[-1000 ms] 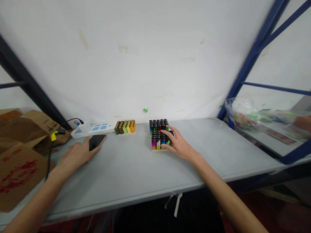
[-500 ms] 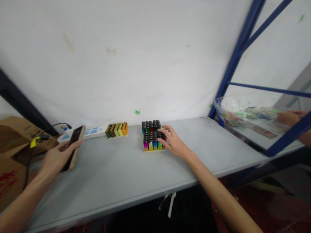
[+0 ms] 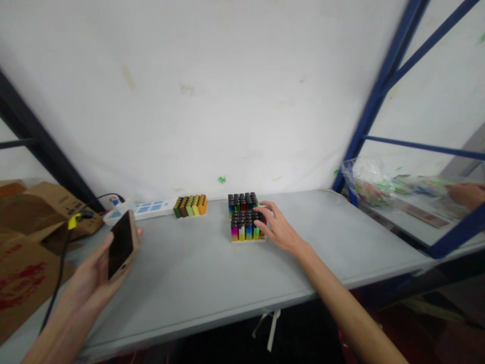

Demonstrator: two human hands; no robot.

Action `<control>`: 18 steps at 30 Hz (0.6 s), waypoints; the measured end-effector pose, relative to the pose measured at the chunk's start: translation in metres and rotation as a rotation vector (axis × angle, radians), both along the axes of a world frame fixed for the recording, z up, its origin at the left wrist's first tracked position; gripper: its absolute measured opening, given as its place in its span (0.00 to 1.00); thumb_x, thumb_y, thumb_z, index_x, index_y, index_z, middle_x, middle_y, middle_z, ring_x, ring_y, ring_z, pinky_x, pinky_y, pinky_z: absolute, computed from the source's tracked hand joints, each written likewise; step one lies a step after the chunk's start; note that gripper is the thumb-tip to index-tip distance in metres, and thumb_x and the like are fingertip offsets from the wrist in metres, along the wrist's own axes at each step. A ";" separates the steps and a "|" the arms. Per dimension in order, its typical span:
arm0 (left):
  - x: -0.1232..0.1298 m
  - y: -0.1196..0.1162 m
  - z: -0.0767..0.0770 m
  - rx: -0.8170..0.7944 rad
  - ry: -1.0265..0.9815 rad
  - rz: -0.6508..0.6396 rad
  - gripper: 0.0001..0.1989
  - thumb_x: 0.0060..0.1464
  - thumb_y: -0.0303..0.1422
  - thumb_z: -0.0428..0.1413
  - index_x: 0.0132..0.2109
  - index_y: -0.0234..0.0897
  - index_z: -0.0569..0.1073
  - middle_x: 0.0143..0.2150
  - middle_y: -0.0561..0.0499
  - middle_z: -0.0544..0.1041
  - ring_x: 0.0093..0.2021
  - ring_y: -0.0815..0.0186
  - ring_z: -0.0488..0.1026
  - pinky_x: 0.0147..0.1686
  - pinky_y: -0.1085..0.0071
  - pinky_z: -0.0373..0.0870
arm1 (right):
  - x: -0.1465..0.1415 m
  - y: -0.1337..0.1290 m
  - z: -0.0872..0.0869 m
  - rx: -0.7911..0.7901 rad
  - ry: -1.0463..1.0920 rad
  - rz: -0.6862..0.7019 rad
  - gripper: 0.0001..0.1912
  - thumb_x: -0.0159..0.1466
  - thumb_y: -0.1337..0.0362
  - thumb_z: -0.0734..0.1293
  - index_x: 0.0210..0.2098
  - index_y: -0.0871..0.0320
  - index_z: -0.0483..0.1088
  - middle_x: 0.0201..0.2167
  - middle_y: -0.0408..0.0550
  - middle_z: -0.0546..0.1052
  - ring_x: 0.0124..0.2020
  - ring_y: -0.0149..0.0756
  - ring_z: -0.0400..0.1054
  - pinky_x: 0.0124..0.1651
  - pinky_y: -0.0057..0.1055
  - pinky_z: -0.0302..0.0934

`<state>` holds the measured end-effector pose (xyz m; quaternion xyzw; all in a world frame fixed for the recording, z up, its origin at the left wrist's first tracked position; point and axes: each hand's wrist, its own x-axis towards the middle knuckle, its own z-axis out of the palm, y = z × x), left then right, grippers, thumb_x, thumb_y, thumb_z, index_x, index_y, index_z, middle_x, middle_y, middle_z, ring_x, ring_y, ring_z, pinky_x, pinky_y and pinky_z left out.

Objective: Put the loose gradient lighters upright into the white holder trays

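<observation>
A phone with a dark screen and pale case (image 3: 122, 245) is held up in my left hand (image 3: 96, 278), above the table's left part. My right hand (image 3: 278, 227) has its fingers apart and curved at the right side of two trays of colourful lighters with black tops. One tray (image 3: 248, 230) stands in front of the other (image 3: 242, 202). The fingertips rest at or very near the front tray's top right. To the left, a third tray (image 3: 190, 206) holds green, brown and yellow lighters.
A white power strip (image 3: 153, 208) lies along the wall, left. Cardboard boxes (image 3: 25, 273) and a black cable (image 3: 60, 275) are at the far left. Blue rack posts (image 3: 373, 106) stand right; beyond are plastic bags (image 3: 369, 187) and another person's hand (image 3: 468, 194).
My left hand has turned the phone so its screen faces me more. My right hand stays at the lighter trays. The whole view has shifted slightly.
</observation>
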<state>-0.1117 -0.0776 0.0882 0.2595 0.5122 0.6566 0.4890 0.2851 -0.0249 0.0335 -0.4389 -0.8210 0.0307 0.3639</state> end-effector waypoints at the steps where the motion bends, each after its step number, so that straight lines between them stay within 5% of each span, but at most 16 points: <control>1: 0.004 -0.004 0.001 0.011 -0.058 -0.019 0.18 0.55 0.28 0.54 0.52 0.40 0.77 0.44 0.49 0.83 0.40 0.63 0.81 0.30 0.76 0.82 | 0.000 0.000 -0.001 -0.002 0.001 -0.003 0.22 0.74 0.51 0.56 0.63 0.52 0.61 0.62 0.56 0.62 0.63 0.45 0.61 0.67 0.48 0.59; 4: 0.016 -0.016 0.004 0.076 -0.112 -0.091 0.27 0.49 0.25 0.56 0.58 0.38 0.74 0.53 0.44 0.81 0.54 0.51 0.78 0.39 0.62 0.85 | 0.000 0.001 -0.002 -0.016 0.001 0.001 0.22 0.74 0.51 0.56 0.64 0.51 0.60 0.62 0.56 0.61 0.64 0.45 0.61 0.67 0.48 0.58; 7: 0.023 -0.026 0.001 0.100 -0.145 -0.138 0.33 0.40 0.26 0.61 0.58 0.37 0.74 0.58 0.40 0.77 0.57 0.39 0.75 0.42 0.48 0.83 | -0.001 0.000 -0.003 -0.035 0.007 0.010 0.22 0.74 0.52 0.56 0.63 0.50 0.61 0.62 0.55 0.61 0.64 0.45 0.61 0.68 0.48 0.58; 18: 0.031 -0.057 0.005 0.199 0.244 -0.265 0.47 0.35 0.29 0.74 0.62 0.55 0.66 0.67 0.46 0.68 0.54 0.37 0.77 0.33 0.61 0.85 | 0.005 0.003 -0.008 -0.095 0.024 -0.004 0.21 0.74 0.53 0.55 0.63 0.51 0.60 0.61 0.55 0.61 0.63 0.46 0.61 0.68 0.49 0.58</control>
